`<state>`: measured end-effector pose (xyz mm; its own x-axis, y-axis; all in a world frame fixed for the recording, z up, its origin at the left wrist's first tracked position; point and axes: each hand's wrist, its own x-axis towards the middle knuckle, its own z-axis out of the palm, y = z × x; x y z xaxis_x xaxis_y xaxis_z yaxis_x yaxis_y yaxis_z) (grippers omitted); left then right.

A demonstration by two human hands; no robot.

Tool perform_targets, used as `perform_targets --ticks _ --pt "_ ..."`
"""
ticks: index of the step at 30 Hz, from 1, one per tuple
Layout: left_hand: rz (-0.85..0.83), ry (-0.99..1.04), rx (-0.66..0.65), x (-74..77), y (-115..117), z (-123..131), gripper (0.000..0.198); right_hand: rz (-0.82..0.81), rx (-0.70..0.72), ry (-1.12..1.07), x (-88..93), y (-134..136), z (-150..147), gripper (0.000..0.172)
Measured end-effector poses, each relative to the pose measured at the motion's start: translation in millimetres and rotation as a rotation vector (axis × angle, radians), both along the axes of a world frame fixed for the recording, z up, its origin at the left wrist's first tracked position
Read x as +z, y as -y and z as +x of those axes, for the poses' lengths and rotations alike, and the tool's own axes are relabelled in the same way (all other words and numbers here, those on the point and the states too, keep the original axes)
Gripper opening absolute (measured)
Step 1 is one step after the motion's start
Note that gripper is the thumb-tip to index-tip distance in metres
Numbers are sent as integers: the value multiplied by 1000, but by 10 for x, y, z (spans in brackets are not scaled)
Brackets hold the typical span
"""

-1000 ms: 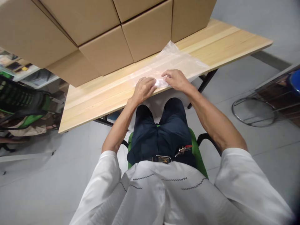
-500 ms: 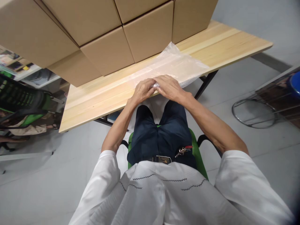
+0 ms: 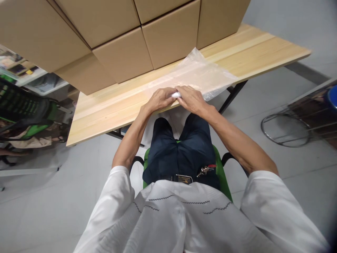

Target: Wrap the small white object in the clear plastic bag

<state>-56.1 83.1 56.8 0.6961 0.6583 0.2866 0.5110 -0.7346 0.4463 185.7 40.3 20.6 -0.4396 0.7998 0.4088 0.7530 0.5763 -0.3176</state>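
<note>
A clear plastic sheet or bag (image 3: 207,75) lies flat on the wooden table, its right part reaching over the near edge. At that edge my left hand (image 3: 161,99) and my right hand (image 3: 191,98) meet, fingers curled over a small white roll (image 3: 176,95). Only a short stretch of the roll shows between the hands. It looks like bunched plastic, but the fingers cover the rest. I cannot tell whether it joins the sheet. Both hands are closed, with the right one in front of the sheet.
Stacked cardboard boxes (image 3: 171,35) stand along the back of the wooden table (image 3: 105,114). To the left is a black mesh chair (image 3: 23,109). A round metal ring (image 3: 285,130) shows near the floor at right, close to a blue stool seat (image 3: 333,96).
My hands have parted slightly and turned, so more of the white roll shows between them. The sheet stays on the table. The view has shifted a little.
</note>
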Motion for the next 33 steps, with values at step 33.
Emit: perform_targets --ticks 33 --pt "-338 -32 28 287 -296 11 36 -253 -55 -32 334 -598 530 35"
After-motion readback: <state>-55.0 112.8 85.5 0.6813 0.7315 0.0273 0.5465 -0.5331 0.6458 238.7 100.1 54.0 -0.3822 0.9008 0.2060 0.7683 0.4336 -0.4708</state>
